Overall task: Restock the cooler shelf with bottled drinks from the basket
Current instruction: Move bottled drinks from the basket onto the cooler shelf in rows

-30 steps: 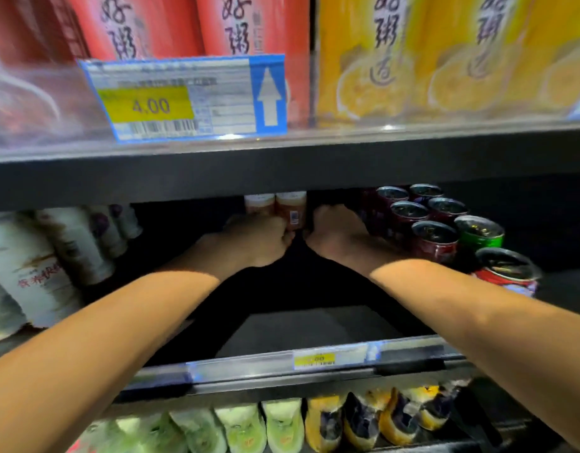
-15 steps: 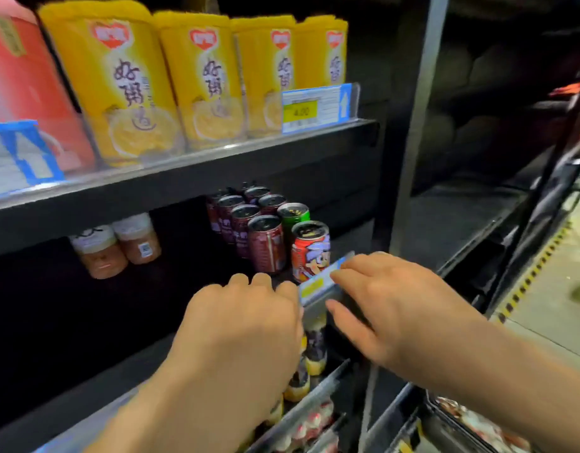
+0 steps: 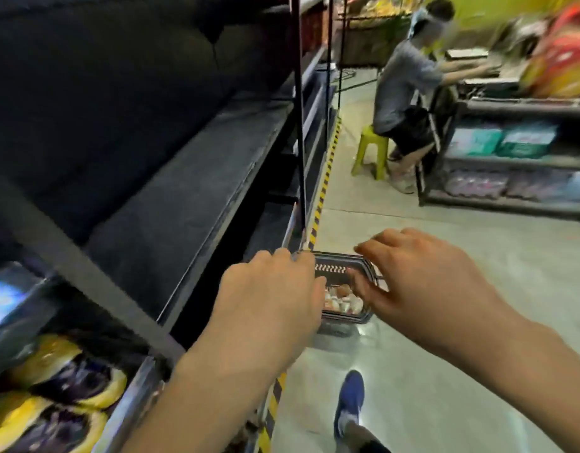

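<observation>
– Left edge first?
– Blurry yellow-and-purple packs (image 3: 53,387) sit low, left of the left forearm. The dark cooler shelf (image 3: 184,197) is up-left of the left hand (image 3: 269,295).
– That hand?
– Back up, fingers loosely curled, nothing held.
– Task items?
– The basket (image 3: 337,260) is on the floor, showing between and beneath both hands, with bottled drinks (image 3: 341,300) inside.
– And the right hand (image 3: 422,282)?
– Fingers spread, relaxed, empty, over the basket's right rim. A blue shoe (image 3: 349,400) is below it, a seated person (image 3: 403,86) far beyond.
</observation>
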Demonstrator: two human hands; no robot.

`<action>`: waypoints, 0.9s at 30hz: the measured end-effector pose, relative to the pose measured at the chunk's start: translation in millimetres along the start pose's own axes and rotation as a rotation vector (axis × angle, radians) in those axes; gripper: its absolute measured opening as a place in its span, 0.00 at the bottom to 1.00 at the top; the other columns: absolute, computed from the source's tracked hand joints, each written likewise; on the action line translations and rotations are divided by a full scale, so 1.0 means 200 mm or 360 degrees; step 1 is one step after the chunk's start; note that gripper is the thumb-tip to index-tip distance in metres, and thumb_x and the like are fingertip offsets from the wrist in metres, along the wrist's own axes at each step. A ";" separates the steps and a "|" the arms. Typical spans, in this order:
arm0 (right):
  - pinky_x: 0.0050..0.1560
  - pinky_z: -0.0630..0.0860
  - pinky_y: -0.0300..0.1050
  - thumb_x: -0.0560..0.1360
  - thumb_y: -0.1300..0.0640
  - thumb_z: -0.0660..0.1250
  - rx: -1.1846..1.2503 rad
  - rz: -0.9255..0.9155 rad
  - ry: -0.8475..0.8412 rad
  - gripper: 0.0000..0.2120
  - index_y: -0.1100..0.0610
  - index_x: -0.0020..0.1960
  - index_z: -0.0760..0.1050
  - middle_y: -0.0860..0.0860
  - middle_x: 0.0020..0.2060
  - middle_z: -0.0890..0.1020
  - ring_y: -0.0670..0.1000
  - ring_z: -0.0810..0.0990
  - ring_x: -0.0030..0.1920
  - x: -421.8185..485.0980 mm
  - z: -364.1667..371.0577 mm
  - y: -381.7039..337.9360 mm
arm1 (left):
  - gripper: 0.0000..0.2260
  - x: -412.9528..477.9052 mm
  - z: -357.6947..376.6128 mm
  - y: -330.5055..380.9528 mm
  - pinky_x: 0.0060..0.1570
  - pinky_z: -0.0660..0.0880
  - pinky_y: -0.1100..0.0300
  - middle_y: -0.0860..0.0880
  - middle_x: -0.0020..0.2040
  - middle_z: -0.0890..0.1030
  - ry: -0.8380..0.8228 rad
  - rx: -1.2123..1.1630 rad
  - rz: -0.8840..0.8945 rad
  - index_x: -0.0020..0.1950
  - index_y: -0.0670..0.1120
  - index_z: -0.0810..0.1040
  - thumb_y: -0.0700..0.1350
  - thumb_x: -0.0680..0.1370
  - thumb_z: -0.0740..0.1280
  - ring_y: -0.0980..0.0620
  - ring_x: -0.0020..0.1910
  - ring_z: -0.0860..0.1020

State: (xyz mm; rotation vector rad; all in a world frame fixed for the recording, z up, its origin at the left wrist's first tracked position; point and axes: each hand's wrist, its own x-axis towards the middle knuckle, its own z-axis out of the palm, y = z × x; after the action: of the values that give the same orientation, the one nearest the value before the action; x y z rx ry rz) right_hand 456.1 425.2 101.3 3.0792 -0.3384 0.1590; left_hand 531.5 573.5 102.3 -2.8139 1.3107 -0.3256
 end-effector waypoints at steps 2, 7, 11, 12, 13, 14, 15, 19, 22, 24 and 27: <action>0.46 0.74 0.46 0.78 0.39 0.49 0.0028 0.0119 -0.0056 0.22 0.47 0.59 0.76 0.46 0.52 0.80 0.52 0.77 0.54 0.07 0.11 0.17 | 0.14 0.21 0.14 0.04 0.41 0.65 0.55 0.53 0.51 0.74 -0.0071 -0.0107 0.0019 0.58 0.53 0.68 0.58 0.83 0.49 0.48 0.54 0.76; 0.48 0.73 0.45 0.80 0.39 0.51 0.0065 0.0329 -0.0221 0.19 0.47 0.60 0.74 0.46 0.54 0.79 0.52 0.77 0.56 0.46 0.51 0.58 | 0.14 0.86 0.59 0.13 0.46 0.68 0.54 0.50 0.58 0.78 -0.0472 -0.0287 -0.0066 0.62 0.51 0.71 0.55 0.83 0.53 0.46 0.57 0.77; 0.49 0.73 0.45 0.80 0.41 0.54 0.0172 0.0389 -0.0394 0.17 0.48 0.60 0.74 0.47 0.54 0.79 0.52 0.77 0.56 0.88 0.85 0.87 | 0.11 1.36 0.99 0.15 0.43 0.64 0.55 0.47 0.57 0.79 -0.0686 -0.0195 -0.0093 0.61 0.48 0.72 0.47 0.83 0.55 0.44 0.56 0.78; 0.49 0.73 0.45 0.80 0.42 0.55 0.0201 0.0386 -0.0444 0.17 0.48 0.60 0.74 0.48 0.55 0.80 0.53 0.77 0.56 0.98 0.93 0.93 | 0.11 1.47 1.08 0.15 0.43 0.65 0.55 0.47 0.57 0.79 -0.0773 -0.0210 -0.0105 0.61 0.48 0.72 0.46 0.83 0.54 0.44 0.56 0.78; 0.50 0.73 0.45 0.79 0.43 0.57 0.0232 0.0374 -0.0491 0.16 0.49 0.61 0.74 0.48 0.55 0.80 0.53 0.77 0.57 1.06 1.01 0.99 | 0.11 1.58 1.16 0.15 0.44 0.65 0.55 0.47 0.57 0.79 -0.0865 -0.0241 -0.0125 0.61 0.48 0.72 0.45 0.83 0.54 0.44 0.56 0.78; 0.51 0.73 0.45 0.79 0.44 0.58 0.0262 0.0357 -0.0533 0.16 0.50 0.62 0.74 0.49 0.56 0.80 0.54 0.78 0.57 1.14 1.09 1.04 | 0.12 1.67 1.25 0.15 0.44 0.65 0.55 0.47 0.58 0.79 -0.0942 -0.0272 -0.0147 0.62 0.49 0.73 0.45 0.83 0.54 0.44 0.56 0.78; 0.52 0.74 0.46 0.79 0.45 0.58 0.0280 0.0339 -0.0575 0.16 0.50 0.63 0.74 0.50 0.57 0.80 0.55 0.78 0.58 1.22 1.18 1.09 | 0.12 1.76 1.35 0.15 0.45 0.65 0.55 0.48 0.58 0.79 -0.0983 -0.0299 -0.0168 0.62 0.49 0.73 0.44 0.83 0.54 0.45 0.57 0.78; 0.53 0.75 0.47 0.78 0.48 0.60 0.0304 0.0261 -0.0787 0.14 0.52 0.60 0.75 0.52 0.55 0.80 0.56 0.78 0.57 1.51 1.53 1.22 | 0.12 2.05 1.77 0.08 0.49 0.66 0.54 0.48 0.61 0.78 -0.1131 -0.0302 -0.0241 0.63 0.50 0.72 0.47 0.83 0.54 0.46 0.59 0.76; 0.50 0.75 0.47 0.77 0.48 0.61 0.0371 0.0256 -0.0911 0.13 0.52 0.58 0.76 0.51 0.54 0.81 0.56 0.79 0.55 1.66 1.85 1.28 | 0.12 2.16 2.11 0.03 0.52 0.69 0.52 0.46 0.61 0.78 -0.1285 -0.0310 -0.0242 0.62 0.49 0.73 0.47 0.82 0.54 0.44 0.59 0.77; 0.50 0.76 0.47 0.77 0.49 0.61 0.0409 0.0290 -0.1014 0.13 0.52 0.58 0.76 0.52 0.54 0.81 0.55 0.79 0.54 1.74 2.10 1.31 | 0.13 2.19 2.37 0.00 0.52 0.69 0.52 0.46 0.61 0.78 -0.1373 -0.0316 -0.0269 0.65 0.49 0.72 0.47 0.82 0.55 0.44 0.59 0.76; 0.50 0.76 0.47 0.77 0.49 0.62 0.0439 0.0354 -0.1161 0.12 0.52 0.57 0.76 0.52 0.53 0.81 0.55 0.79 0.54 1.81 2.52 1.34 | 0.14 2.20 2.77 -0.02 0.52 0.70 0.53 0.46 0.60 0.79 -0.1555 -0.0244 -0.0293 0.66 0.49 0.73 0.45 0.81 0.57 0.44 0.59 0.77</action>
State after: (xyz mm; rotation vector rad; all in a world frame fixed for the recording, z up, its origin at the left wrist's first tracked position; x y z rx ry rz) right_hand 798.9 60.2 -353.2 3.2293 -0.7287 -1.0109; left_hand 918.4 203.5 -361.0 -2.5465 0.8460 1.0483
